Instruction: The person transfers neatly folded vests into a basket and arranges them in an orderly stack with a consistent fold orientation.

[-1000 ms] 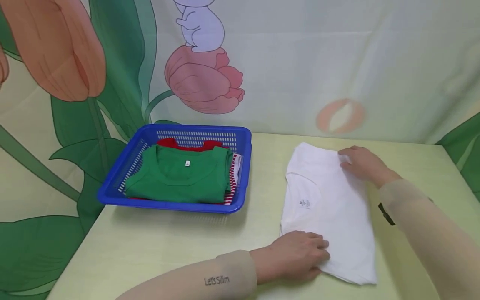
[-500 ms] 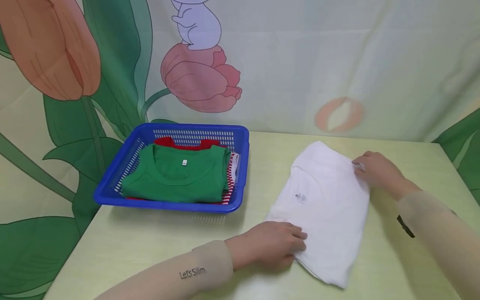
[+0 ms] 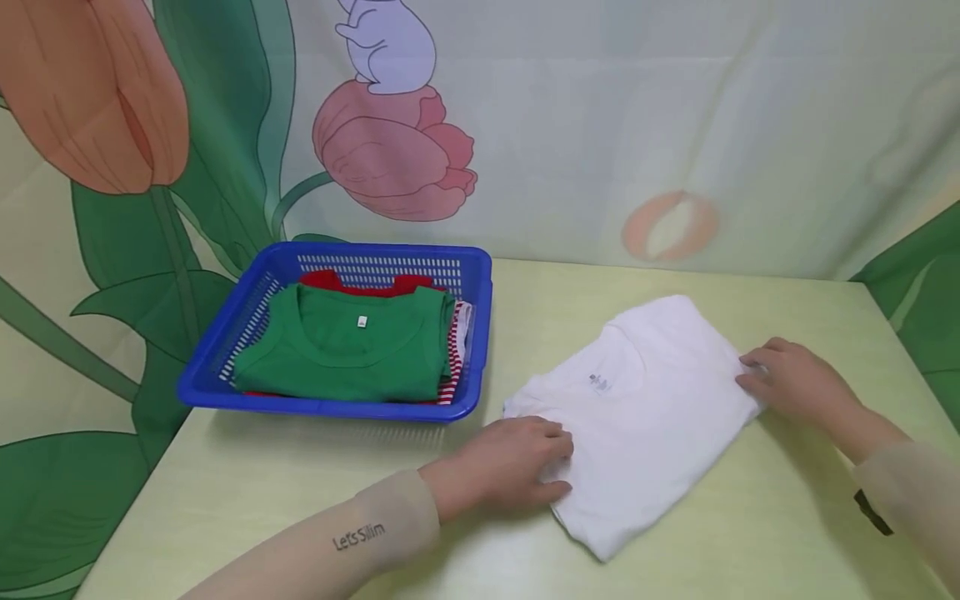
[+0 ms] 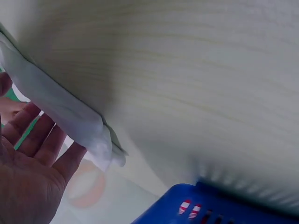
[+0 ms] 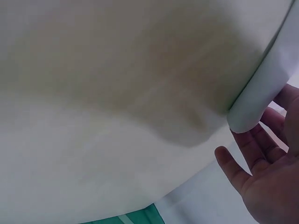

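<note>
A folded white short-sleeved T-shirt [image 3: 645, 417] lies slantwise on the table, neckline and printed label facing up. My left hand [image 3: 513, 467] rests on its near left end, fingertips on the cloth. In the left wrist view the fingers of that left hand [image 4: 35, 163] reach straight along the shirt's edge [image 4: 60, 102]. At the opposite end, my right hand [image 3: 802, 387] touches the shirt's right edge with thumb and fingers. The right wrist view has the right hand [image 5: 271, 172] with loosely extended fingers against the rounded fold [image 5: 254, 105], the little finger standing apart.
A blue plastic basket [image 3: 330, 410] stands at the back left, just beyond the shirt's left end. Inside are a folded green shirt [image 3: 337, 367], red cloth [image 3: 322, 279] and red-and-white striped cloth [image 3: 453, 350]. A printed curtain [image 3: 562, 125] hangs behind the table.
The white T-shirt has turned clockwise from nearly upright to slanted. My left hand has moved left toward the basket; my right hand has moved right and nearer.
</note>
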`<action>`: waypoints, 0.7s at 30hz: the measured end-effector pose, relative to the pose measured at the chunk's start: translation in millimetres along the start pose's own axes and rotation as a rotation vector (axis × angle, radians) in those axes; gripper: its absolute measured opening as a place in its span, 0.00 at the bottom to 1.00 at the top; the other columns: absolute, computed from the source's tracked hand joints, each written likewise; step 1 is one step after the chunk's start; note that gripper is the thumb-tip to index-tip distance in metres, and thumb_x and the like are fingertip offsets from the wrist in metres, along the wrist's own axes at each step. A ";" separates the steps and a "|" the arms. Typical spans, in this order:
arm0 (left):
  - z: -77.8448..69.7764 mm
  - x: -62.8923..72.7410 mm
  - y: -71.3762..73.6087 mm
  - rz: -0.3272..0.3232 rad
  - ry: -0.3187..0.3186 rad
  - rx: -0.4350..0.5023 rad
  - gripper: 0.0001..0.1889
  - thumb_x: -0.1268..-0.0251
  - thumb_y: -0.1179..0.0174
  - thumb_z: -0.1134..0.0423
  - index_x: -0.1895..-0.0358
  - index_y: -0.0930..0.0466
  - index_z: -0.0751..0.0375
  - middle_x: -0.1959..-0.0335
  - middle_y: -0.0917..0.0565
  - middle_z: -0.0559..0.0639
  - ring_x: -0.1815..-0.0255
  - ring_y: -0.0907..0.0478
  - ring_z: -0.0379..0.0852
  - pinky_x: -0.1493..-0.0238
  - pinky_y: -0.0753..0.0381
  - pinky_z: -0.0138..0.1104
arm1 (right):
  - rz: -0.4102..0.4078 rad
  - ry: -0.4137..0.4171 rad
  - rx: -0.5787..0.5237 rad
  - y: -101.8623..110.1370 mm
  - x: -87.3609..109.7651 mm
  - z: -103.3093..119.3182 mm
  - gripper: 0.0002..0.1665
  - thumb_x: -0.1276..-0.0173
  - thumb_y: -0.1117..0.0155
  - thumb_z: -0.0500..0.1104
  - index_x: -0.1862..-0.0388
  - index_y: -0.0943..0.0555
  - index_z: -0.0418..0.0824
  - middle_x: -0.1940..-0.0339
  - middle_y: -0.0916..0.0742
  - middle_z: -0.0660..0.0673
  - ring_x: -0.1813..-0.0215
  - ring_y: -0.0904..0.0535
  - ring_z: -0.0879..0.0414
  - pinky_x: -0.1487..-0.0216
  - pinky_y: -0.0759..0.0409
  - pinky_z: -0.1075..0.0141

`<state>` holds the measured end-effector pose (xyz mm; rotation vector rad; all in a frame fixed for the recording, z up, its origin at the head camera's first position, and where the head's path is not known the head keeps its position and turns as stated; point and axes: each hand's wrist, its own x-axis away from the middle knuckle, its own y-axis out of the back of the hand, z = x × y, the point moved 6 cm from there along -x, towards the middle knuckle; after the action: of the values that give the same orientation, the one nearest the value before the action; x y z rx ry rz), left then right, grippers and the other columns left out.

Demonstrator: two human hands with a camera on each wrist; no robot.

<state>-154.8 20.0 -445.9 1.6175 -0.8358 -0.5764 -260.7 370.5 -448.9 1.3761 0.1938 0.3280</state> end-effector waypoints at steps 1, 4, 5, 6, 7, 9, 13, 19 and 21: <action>2.0 -0.2 0.0 -0.006 0.012 -0.002 0.14 0.26 0.34 0.46 0.49 0.16 0.50 0.48 0.14 0.44 0.45 0.17 0.44 0.43 0.17 0.38 | -0.004 -0.004 -0.003 -0.5 3.6 -0.4 0.25 0.26 0.30 0.44 0.44 0.18 0.22 0.49 0.16 0.23 0.46 0.19 0.26 0.42 0.21 0.32; 8.2 -1.0 -0.6 -0.018 0.042 -0.011 0.15 0.26 0.33 0.47 0.46 0.15 0.51 0.42 0.14 0.46 0.39 0.17 0.46 0.35 0.19 0.39 | -0.006 -0.023 -0.014 -2.3 13.4 -1.3 0.27 0.26 0.29 0.45 0.44 0.17 0.22 0.49 0.16 0.24 0.46 0.19 0.26 0.42 0.21 0.31; 10.0 -1.1 -0.4 -0.019 0.049 -0.016 0.16 0.26 0.33 0.47 0.46 0.14 0.51 0.39 0.14 0.48 0.36 0.17 0.48 0.32 0.20 0.39 | -0.004 -0.028 -0.014 -2.8 16.3 -1.1 0.27 0.26 0.29 0.46 0.44 0.17 0.22 0.49 0.15 0.24 0.46 0.18 0.27 0.43 0.20 0.32; 11.6 -1.1 0.0 -0.022 0.052 -0.023 0.16 0.26 0.33 0.47 0.46 0.14 0.51 0.37 0.14 0.49 0.34 0.18 0.49 0.30 0.21 0.39 | -0.003 -0.031 -0.012 -3.3 18.9 -0.9 0.27 0.26 0.29 0.46 0.44 0.17 0.22 0.49 0.15 0.24 0.47 0.18 0.27 0.43 0.20 0.32; 13.2 -1.2 0.0 -0.025 0.053 -0.030 0.16 0.26 0.33 0.47 0.45 0.14 0.52 0.35 0.15 0.50 0.33 0.18 0.50 0.29 0.22 0.40 | 0.000 -0.036 -0.011 -3.7 21.3 -0.4 0.27 0.26 0.29 0.46 0.44 0.17 0.22 0.49 0.15 0.24 0.47 0.18 0.28 0.43 0.20 0.32; 15.9 -1.0 0.6 -0.032 0.050 -0.044 0.16 0.26 0.32 0.47 0.46 0.14 0.53 0.34 0.15 0.51 0.32 0.19 0.51 0.28 0.23 0.40 | 0.004 -0.041 -0.004 -4.6 25.5 0.8 0.27 0.27 0.28 0.46 0.45 0.17 0.22 0.50 0.15 0.25 0.49 0.17 0.29 0.45 0.19 0.33; 21.1 -1.6 1.2 -0.039 0.036 -0.046 0.16 0.27 0.31 0.49 0.45 0.14 0.54 0.34 0.16 0.53 0.32 0.19 0.53 0.27 0.24 0.41 | 0.018 -0.039 0.025 -5.4 32.9 4.0 0.26 0.27 0.28 0.46 0.47 0.17 0.23 0.53 0.15 0.27 0.52 0.16 0.32 0.47 0.17 0.35; 26.0 -1.3 2.3 -0.077 0.040 -0.010 0.16 0.27 0.31 0.53 0.44 0.14 0.57 0.35 0.15 0.57 0.32 0.19 0.55 0.26 0.24 0.43 | 0.037 -0.030 0.050 -1.6 42.8 7.6 0.24 0.28 0.27 0.48 0.50 0.16 0.27 0.56 0.14 0.31 0.55 0.15 0.35 0.54 0.15 0.37; 25.1 0.5 3.1 -0.097 0.063 0.008 0.15 0.26 0.32 0.54 0.45 0.14 0.58 0.35 0.16 0.57 0.32 0.19 0.55 0.27 0.24 0.43 | 0.042 -0.033 0.034 2.2 43.5 7.0 0.24 0.28 0.27 0.49 0.49 0.16 0.28 0.55 0.14 0.32 0.54 0.15 0.35 0.54 0.15 0.37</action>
<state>-174.1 3.7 -448.1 1.6822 -0.7170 -0.5882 -217.8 379.1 -443.1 1.4197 0.1443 0.3378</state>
